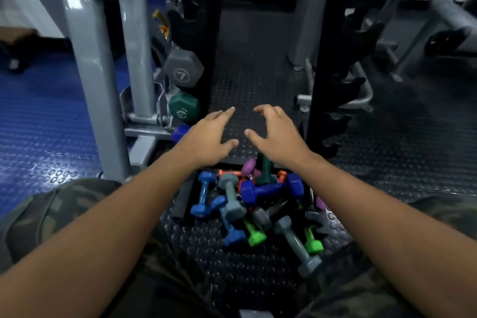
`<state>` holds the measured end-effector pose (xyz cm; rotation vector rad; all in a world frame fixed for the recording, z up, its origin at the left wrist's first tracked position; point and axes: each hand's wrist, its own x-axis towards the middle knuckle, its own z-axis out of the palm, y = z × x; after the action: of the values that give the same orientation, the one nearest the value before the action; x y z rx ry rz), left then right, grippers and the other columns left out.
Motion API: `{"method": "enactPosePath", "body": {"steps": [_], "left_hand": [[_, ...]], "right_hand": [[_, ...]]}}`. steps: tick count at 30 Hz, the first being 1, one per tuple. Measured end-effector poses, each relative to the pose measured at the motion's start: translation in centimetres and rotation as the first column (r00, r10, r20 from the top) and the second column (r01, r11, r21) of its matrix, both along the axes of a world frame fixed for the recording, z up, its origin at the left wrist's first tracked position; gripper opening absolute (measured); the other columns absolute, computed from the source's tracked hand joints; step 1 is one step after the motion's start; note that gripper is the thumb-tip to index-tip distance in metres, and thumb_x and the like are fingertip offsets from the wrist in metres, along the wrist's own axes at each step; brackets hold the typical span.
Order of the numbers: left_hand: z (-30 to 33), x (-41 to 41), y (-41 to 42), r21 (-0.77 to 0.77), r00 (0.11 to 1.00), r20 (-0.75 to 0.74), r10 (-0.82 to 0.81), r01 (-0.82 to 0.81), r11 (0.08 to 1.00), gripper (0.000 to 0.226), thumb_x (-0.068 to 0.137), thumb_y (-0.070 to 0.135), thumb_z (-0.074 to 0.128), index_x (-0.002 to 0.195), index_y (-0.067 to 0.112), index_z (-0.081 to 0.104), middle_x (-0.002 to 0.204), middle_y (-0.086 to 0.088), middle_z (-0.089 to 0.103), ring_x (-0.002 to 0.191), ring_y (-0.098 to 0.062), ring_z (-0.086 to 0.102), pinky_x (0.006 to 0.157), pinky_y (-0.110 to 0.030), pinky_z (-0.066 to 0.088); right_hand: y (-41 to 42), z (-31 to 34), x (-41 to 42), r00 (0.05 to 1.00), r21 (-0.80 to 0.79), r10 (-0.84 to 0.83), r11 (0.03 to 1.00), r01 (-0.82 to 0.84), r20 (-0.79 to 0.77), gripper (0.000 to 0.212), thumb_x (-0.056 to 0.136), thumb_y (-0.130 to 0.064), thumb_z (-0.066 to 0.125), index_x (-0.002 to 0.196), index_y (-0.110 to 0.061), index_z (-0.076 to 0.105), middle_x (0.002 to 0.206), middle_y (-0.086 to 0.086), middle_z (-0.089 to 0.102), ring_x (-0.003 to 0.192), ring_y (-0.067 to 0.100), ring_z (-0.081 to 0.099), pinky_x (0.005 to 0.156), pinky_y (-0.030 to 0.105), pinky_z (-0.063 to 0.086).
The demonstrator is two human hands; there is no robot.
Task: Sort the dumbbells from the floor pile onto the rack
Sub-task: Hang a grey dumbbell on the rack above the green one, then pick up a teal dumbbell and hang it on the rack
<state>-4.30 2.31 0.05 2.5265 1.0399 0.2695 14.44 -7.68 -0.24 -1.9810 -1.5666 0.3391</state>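
Observation:
A pile of small coloured dumbbells lies on the black studded floor mat between my knees: blue, grey, green, orange, purple and dark green ones. My left hand and my right hand hover side by side above the far edge of the pile, fingers spread, holding nothing. The black upright rack rises just beyond, with a second black post at the right. On the rack's left side sit a grey dumbbell marked 7, a green one and a blue one.
A grey machine frame stands close at the left on blue flooring. More grey gym equipment fills the right background. My camouflage-clad knees flank the pile.

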Motion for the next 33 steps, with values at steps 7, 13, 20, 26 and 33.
{"method": "enactPosePath", "body": {"steps": [7,13,20,26,33], "left_hand": [[-3.9,0.7,-0.8,-0.093,0.973,-0.228,-0.044,0.023,0.995,0.091,0.094,0.045,0.068,0.166,0.028,0.013,0.165,-0.007,0.033,0.145,-0.029,0.042,0.115,-0.043,0.042],[-6.7,0.6,0.3,-0.159,0.926,-0.372,-0.067,0.008,0.987,0.093,0.095,0.047,0.068,0.166,0.028,0.011,0.168,-0.009,0.026,0.144,-0.031,0.044,0.114,-0.042,0.043],[-10.8,1.4,3.9,-0.115,0.859,-0.508,-0.069,0.012,0.993,0.091,0.093,0.048,0.066,0.165,0.030,0.014,0.164,-0.009,0.030,0.140,-0.034,0.047,0.109,-0.050,0.047],[-15.4,3.3,6.1,-0.213,0.873,-0.487,-0.036,-0.079,0.974,0.075,0.091,0.041,0.072,0.154,0.014,0.041,0.147,-0.017,0.053,0.131,-0.035,0.055,0.107,-0.044,0.049],[-22.3,5.2,7.1,-0.349,0.892,-0.443,-0.089,-0.080,0.934,0.073,0.092,0.039,0.069,0.153,0.008,0.042,0.153,-0.019,0.049,0.138,-0.035,0.048,0.114,-0.043,0.041]], "right_hand": [[-2.8,-3.7,1.9,0.998,-0.214,-0.052,0.975,0.057,0.026,0.060,0.094,-0.049,0.069,0.144,-0.027,0.045,0.141,0.002,0.050,0.123,0.025,0.058,0.103,0.043,0.050],[-2.7,-6.0,1.7,0.999,-0.337,-0.001,0.941,0.014,0.039,0.058,0.095,-0.046,0.068,0.144,-0.025,0.045,0.140,0.001,0.048,0.120,0.025,0.057,0.101,0.043,0.050],[-2.1,-10.2,-1.0,0.984,-0.416,0.166,0.901,-0.124,0.065,0.052,0.091,-0.047,0.068,0.133,-0.025,0.049,0.122,-0.001,0.048,0.106,0.026,0.060,0.086,0.047,0.056],[1.6,-12.7,-2.6,0.995,-0.648,0.097,0.759,-0.067,0.011,0.049,0.091,-0.048,0.071,0.121,-0.012,0.056,0.107,0.006,0.057,0.103,0.028,0.060,0.083,0.037,0.053],[0.9,-20.4,-7.5,0.742,-0.817,-0.553,0.577,0.013,-0.379,0.060,0.094,-0.053,0.067,0.128,-0.004,0.062,0.108,0.011,0.062,0.083,0.025,0.059,0.075,0.037,0.054]]}}
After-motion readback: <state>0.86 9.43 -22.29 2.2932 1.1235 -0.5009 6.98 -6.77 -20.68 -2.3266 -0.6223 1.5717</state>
